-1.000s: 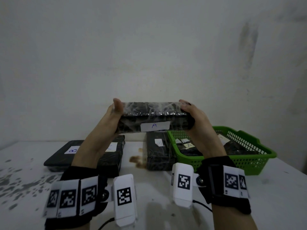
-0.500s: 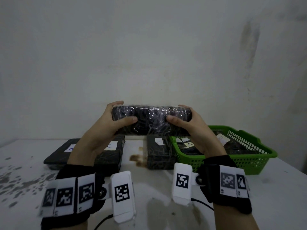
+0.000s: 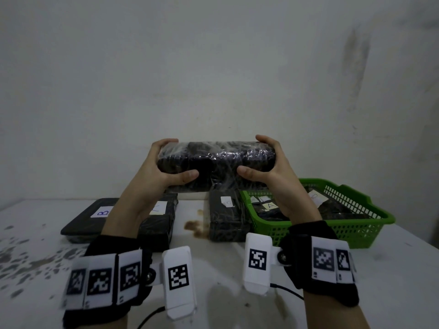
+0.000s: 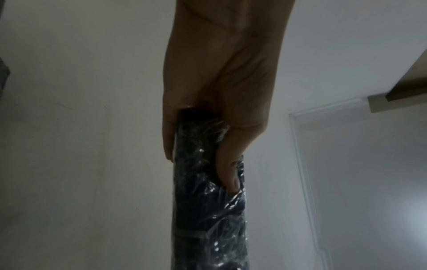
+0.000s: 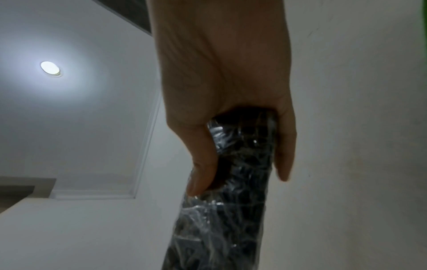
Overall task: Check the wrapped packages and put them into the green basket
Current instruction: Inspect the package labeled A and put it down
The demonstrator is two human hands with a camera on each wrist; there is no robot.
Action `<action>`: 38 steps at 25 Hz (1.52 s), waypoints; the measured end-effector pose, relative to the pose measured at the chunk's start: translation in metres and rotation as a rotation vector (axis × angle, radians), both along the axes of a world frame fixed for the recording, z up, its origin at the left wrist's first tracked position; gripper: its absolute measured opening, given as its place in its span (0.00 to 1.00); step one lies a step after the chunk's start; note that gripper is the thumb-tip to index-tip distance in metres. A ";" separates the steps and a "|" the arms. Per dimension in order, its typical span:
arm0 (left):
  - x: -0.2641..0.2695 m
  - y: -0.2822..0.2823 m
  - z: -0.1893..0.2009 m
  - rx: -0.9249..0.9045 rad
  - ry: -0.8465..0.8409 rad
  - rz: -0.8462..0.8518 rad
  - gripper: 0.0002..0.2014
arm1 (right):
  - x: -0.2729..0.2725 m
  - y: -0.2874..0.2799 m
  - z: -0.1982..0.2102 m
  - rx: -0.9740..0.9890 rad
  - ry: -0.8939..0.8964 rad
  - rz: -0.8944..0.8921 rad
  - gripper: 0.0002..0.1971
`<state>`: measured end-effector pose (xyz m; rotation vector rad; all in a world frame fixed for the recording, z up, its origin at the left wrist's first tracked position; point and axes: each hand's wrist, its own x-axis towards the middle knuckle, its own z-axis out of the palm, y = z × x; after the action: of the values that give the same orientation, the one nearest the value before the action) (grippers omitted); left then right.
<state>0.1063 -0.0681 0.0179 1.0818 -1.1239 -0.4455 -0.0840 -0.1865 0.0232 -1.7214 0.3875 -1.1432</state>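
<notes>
A black package wrapped in clear film (image 3: 216,166) is held in the air above the table, long side across. My left hand (image 3: 164,167) grips its left end, thumb on the near face and fingers over the top. My right hand (image 3: 266,162) grips the right end the same way. No label shows on the face turned to me. In the left wrist view the left hand (image 4: 208,142) clasps the package (image 4: 208,210) end-on, and in the right wrist view the right hand (image 5: 233,146) clasps the package (image 5: 226,219). The green basket (image 3: 351,230) stands at the right with labelled packages inside.
On the white table (image 3: 213,269) lie more black packages: one labelled B (image 3: 90,222) at the left, another beside it (image 3: 159,224), and one (image 3: 228,217) against the basket's left side. A brown stain (image 3: 194,227) marks the table. The wall stands close behind.
The package has been turned over in both hands: its face with the white A label, seen a second ago, no longer faces me. My thumbs moved onto the near face.
</notes>
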 end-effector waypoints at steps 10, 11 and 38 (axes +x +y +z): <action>-0.009 -0.006 0.005 0.003 0.056 0.034 0.52 | 0.004 -0.009 0.002 0.182 -0.119 0.044 0.34; -0.009 -0.006 0.004 0.052 0.028 0.035 0.54 | 0.001 -0.010 0.002 0.168 -0.136 0.070 0.27; -0.020 -0.011 0.006 0.017 0.172 -0.026 0.25 | 0.004 -0.005 0.004 0.109 -0.375 0.118 0.23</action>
<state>0.0868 -0.0793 0.0235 1.0246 -0.9853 -0.5592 -0.0800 -0.1913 0.0277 -1.3793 0.1123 -1.3012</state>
